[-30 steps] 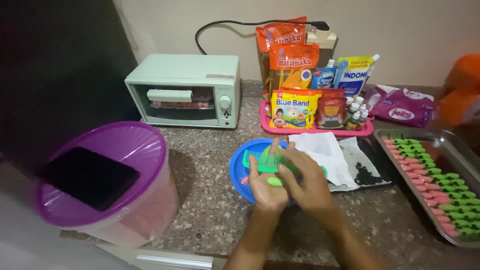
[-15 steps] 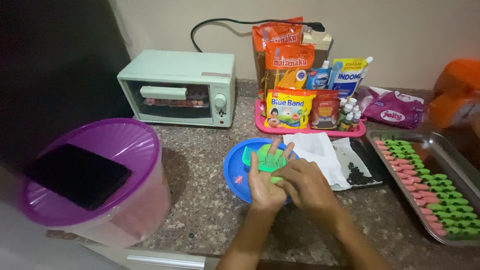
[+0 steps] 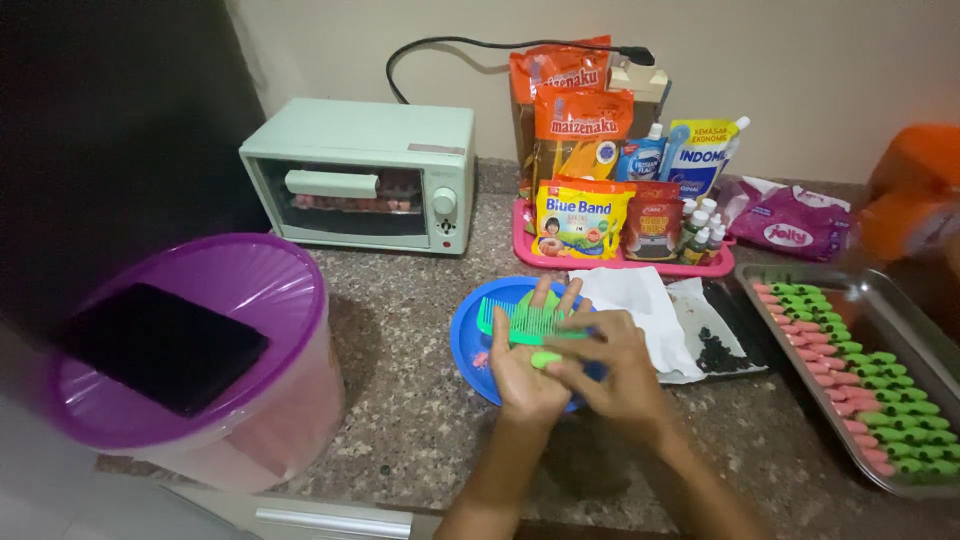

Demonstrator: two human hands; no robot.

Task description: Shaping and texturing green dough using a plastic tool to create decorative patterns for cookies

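Note:
Over a blue plate (image 3: 468,345) on the speckled stone counter, my left hand (image 3: 522,372) holds a green comb (image 3: 520,322) flat across its palm, fingers spread upward. My right hand (image 3: 610,368) lies over it from the right, its fingertips on a small piece of green dough (image 3: 545,358) that sits on the comb. Both hands touch each other. A bit of pink dough (image 3: 483,357) lies on the plate's left part.
A metal tray (image 3: 905,325) with several green and pink dough pieces lies at the right. White paper (image 3: 645,315) with dark bits, a pink tray of food packets (image 3: 620,262), a mint toaster oven (image 3: 365,175) and a purple-lidded tub (image 3: 190,345) with a dark slab surround the plate.
The camera has shifted slightly. My hands stay over the blue plate, the right one working the green dough against the comb; nothing was picked up or let go.

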